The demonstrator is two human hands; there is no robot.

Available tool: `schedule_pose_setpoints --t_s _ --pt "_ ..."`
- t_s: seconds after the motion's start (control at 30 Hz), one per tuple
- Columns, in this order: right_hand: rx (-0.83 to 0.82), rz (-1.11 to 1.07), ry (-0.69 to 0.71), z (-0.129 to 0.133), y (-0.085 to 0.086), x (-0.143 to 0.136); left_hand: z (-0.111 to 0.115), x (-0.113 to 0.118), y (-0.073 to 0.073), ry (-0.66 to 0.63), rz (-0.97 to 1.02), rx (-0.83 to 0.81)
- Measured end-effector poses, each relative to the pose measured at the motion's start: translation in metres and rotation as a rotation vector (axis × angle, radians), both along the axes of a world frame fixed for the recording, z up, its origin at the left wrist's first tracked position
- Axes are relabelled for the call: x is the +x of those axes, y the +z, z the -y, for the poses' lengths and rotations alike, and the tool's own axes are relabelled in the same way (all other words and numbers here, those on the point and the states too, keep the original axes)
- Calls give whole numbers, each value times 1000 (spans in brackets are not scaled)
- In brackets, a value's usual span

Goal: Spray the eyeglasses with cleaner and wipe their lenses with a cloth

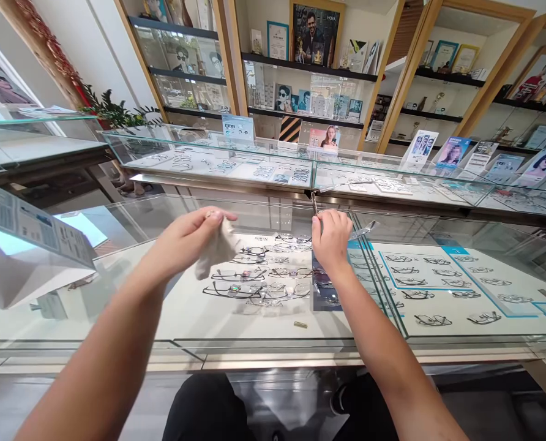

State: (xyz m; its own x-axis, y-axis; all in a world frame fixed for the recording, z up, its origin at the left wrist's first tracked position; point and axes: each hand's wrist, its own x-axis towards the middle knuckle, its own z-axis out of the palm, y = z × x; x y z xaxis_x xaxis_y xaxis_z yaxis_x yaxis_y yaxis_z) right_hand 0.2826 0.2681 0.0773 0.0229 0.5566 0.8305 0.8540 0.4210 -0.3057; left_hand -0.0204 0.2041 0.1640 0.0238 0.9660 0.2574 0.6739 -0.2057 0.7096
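My left hand (191,237) pinches a crumpled pale grey cloth (215,252), which hangs down from the thumb and fingers over the glass-topped display case (188,334). To its right, my right hand (332,237) is closed around what looks like a pair of eyeglasses (365,230). A clear part of them sticks out to the right of the fist, and a thin dark piece rises above the fingers. The rest is covered by the fingers. Both hands are above the glass, apart from each other. Below them, rows of eyeglasses (239,275) lie inside the case.
A white folded sign (34,245) stands at the left. More frames (433,320) lie in the case section at the right. Across the gap runs another glass counter (218,153) with upright cards (239,128). Behind it are wooden shelves (310,64) and a plant (112,110).
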Motion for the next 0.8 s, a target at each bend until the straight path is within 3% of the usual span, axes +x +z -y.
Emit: schedule_pose_setpoints --t_s 0.07,0.17,0.27,0.33,0.4,0.47,0.63,0.7,0.8 --pt "-26 -22 47 1 1 0 -3 -30 -5 59 -106 -41" --pt "-73 -64 148 2 4 2 -25 -85 -29 66 -202 -52" --pt "-103 -108 242 2 7 4 -54 -133 -57 46 -241 173" --pt "-117 -140 296 2 9 6 -67 -143 -65 83 -310 306" --pt "-141 -187 363 2 10 7 -69 -126 -61 125 -405 464" --pt "-176 -259 458 1 11 9 -61 -86 -46 129 -481 635" --pt "-349 -435 740 -3 15 14 -42 37 -8 -164 -462 825" --pt "-417 -466 834 -3 18 18 -47 67 -1 -330 -458 853" --pt "-477 -501 926 -1 26 26 -64 89 4 -512 -453 842"
